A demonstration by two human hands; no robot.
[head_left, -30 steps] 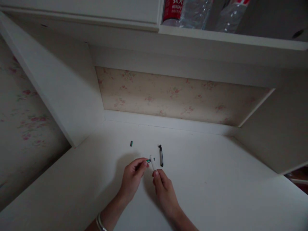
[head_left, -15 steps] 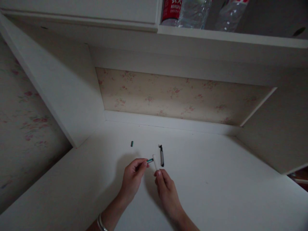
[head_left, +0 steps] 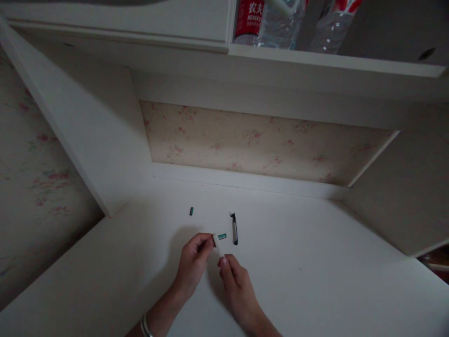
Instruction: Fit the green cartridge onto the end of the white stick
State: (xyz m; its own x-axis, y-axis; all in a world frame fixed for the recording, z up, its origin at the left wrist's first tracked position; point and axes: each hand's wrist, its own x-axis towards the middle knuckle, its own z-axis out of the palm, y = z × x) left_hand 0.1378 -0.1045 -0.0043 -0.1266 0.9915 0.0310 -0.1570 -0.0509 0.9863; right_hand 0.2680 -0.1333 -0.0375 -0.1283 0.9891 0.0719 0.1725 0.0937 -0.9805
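Both my hands meet low in the middle of the white desk [head_left: 315,262]. My right hand [head_left: 236,285] pinches the lower end of a short white tube [head_left: 218,245]. My left hand [head_left: 192,264], with a bracelet on its wrist, has its fingertips closed on the tube's upper end. A small teal piece [head_left: 222,236] lies on the desk just beyond the tube, free of both hands. A black pen part [head_left: 234,229] with a clip lies to its right. A second small dark green piece [head_left: 191,211] rests farther back on the left.
The desk sits in a white alcove with floral wallpaper [head_left: 252,140] behind. A white side panel [head_left: 87,135] rises at the left and another at the right. On the shelf above stand plastic water bottles [head_left: 277,21], one with a red label.
The teal piece that my left hand held a second ago now lies on the desk. My left fingers have moved onto the white tube, which my right hand has drawn slightly nearer.
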